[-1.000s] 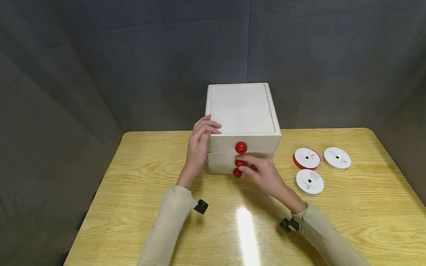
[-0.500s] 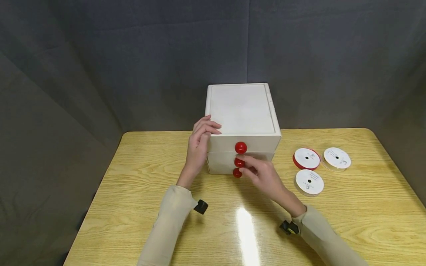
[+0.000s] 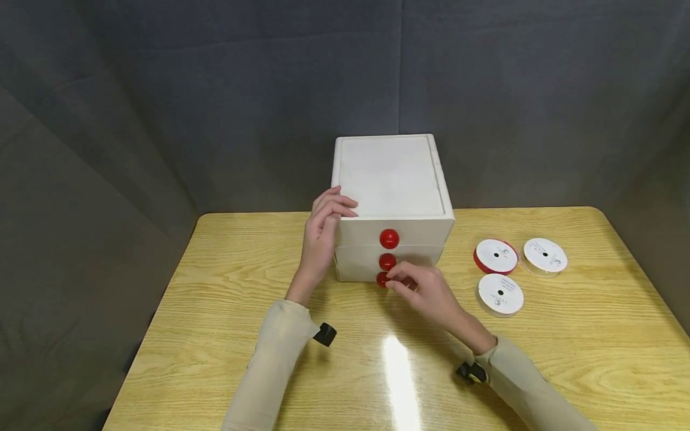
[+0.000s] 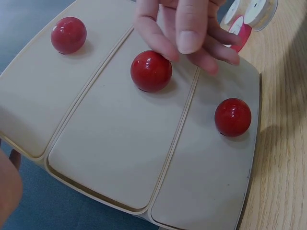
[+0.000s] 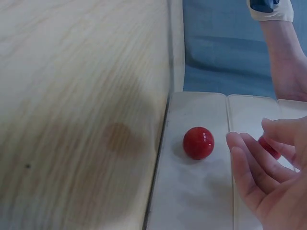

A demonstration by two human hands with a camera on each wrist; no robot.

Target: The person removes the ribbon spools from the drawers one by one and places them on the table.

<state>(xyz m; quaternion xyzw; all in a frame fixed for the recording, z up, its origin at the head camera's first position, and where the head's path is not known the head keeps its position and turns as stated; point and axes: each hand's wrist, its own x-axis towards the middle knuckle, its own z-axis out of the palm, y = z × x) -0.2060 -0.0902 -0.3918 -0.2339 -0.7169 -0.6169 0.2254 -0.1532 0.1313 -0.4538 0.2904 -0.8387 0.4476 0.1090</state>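
Left hand (image 3: 321,236): fingers lightly curled over drawer box (image 3: 392,179) top's left edge.
Right hand (image 3: 426,290): fingers loosely curled, holding nothing, fingertips beside bottom knob (image 3: 382,279).

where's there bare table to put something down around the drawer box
Bare patches: the table left of the white drawer box and the left hand; the near strip between the two sleeves; and the far right edge beyond the three ribbon spools. Crowded: the box front, where the right hand is at the bottom red knob, and the spool cluster.
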